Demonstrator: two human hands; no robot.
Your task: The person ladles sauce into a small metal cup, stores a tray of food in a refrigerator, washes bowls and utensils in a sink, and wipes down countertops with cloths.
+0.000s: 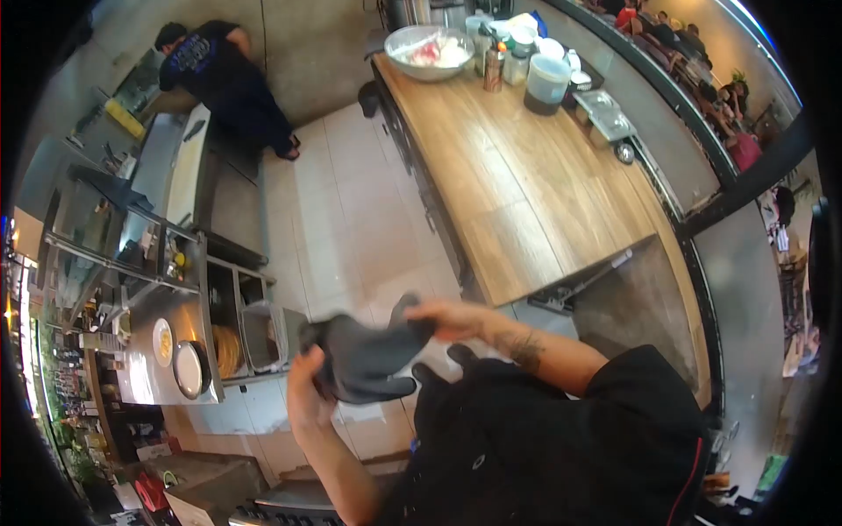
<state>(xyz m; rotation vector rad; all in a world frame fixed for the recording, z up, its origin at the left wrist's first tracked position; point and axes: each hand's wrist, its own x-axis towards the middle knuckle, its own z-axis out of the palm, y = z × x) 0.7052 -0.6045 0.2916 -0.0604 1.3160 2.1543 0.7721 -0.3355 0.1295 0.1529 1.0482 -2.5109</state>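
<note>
Over the floor (338, 206) near the worktop (509, 193), a dark cloth (368, 355) is hanging, seeming light, soft, hardly fragile, suiting holds at its ends; there left hand (307, 390) and right hand (449, 321) are pinching it, fingers closed.

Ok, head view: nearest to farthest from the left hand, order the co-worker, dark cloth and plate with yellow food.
1. Dark cloth, gripped by the left hand.
2. Plate with yellow food, leftward on the metal counter.
3. Co-worker, far back on the left.
</note>
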